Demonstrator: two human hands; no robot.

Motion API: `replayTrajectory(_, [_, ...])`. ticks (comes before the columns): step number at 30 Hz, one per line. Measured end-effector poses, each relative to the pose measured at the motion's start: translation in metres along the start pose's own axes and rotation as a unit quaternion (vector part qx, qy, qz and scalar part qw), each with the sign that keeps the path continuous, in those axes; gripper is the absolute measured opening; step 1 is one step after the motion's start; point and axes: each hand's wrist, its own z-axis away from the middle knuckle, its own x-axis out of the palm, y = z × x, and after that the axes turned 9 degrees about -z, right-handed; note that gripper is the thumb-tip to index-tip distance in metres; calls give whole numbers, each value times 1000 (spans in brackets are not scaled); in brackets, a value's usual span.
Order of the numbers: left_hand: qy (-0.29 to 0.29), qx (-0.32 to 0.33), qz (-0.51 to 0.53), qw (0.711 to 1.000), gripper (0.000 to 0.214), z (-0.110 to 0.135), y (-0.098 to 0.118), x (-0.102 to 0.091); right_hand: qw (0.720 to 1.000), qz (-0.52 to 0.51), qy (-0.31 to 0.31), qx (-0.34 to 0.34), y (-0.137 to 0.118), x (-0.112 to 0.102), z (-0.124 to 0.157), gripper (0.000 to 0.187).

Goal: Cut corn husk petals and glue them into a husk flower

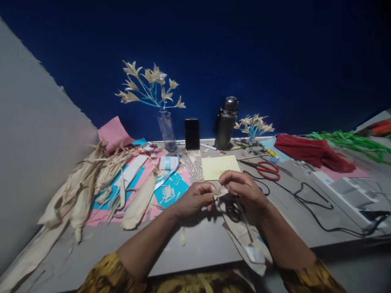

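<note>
My left hand [195, 200] and my right hand [242, 188] meet over the front of the table, fingers closed in pinches. Between them is a small cream corn husk piece [219, 191], gripped from both sides. Under my right hand lie larger husk strips [241, 236], with a dark looped object [233, 211], perhaps scissor handles, partly hidden there. A thin stick and a shiny pale piece [255, 254] rest on the strips near the table edge. Just behind my hands is a yellow paper pad [220, 166].
Dried corn husks [88, 183] cover pink and blue paper at left. Husk flowers stand in a clear vase [166, 129] and in a smaller bunch [254, 125]. A phone [192, 134], dark flask [226, 124], red-handled scissors [268, 171], red cloth [310, 152], power strip [345, 199] and cables surround the workspace.
</note>
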Motion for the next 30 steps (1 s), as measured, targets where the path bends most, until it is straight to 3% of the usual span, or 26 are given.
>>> replayTrajectory(4, [-27,-9,-38,999,36,0,1,-1,998,34,-35,51,0,0,0,27])
replayTrajectory(13, [-75,-35,-34,996,38,1,5,1,993,60,-60,80,-6,0,3,24])
replayTrajectory(19, [-52,-17,-51,997,34,5,6,-1,997,7,5,79,0,8,0,24])
replayTrajectory(24, [-72,-22,-48,996,37,4,6,-5,994,-18,40,96,11,11,-1,25])
replayTrajectory(30, [-103,-32,12,994,40,2,5,-6,995,-36,-34,87,5,4,2,25])
